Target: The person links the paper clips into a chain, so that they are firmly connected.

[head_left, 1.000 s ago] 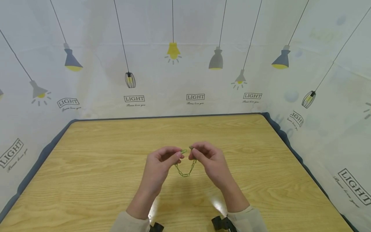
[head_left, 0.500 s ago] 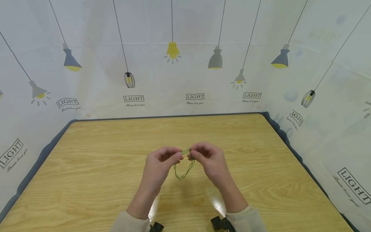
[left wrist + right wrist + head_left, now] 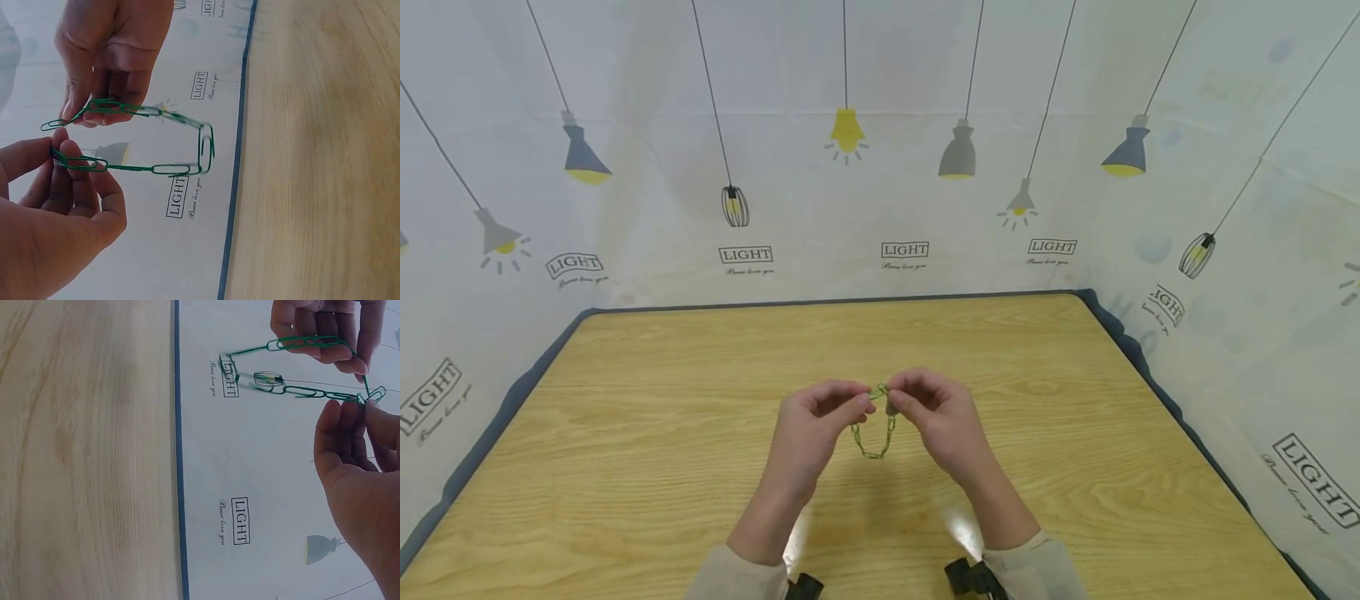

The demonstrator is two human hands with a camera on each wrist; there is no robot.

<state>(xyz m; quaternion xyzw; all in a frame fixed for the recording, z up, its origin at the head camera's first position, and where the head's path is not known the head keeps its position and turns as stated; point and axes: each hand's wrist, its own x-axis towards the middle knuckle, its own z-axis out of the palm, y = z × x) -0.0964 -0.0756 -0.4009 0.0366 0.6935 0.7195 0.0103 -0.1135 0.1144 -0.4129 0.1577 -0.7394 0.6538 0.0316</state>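
Note:
A chain of green paper clips (image 3: 872, 456) hangs in a U between my two hands, above the table. My left hand (image 3: 805, 427) pinches one end between thumb and fingertips. The other end is pinched by my right hand (image 3: 951, 423), whose end paper clip (image 3: 52, 125) sticks out past the fingertips. In the right wrist view, the end clip (image 3: 365, 383) from the left hand reaches that protruding clip. They look to touch or overlap; whether they are hooked together, I cannot tell. Fingers partly hide both ends.
A wood-grain table (image 3: 662, 400) lies below the hands, with a dark blue edge (image 3: 820, 303) along its back. Behind it stands a white backdrop (image 3: 805, 192) printed with lamps. Black camera mounts (image 3: 973, 577) sit at the wrists.
My right hand has shifted slightly left, toward the left hand. The gap between the chain's two end clips has closed in the head view. The left hand stays nearly still.

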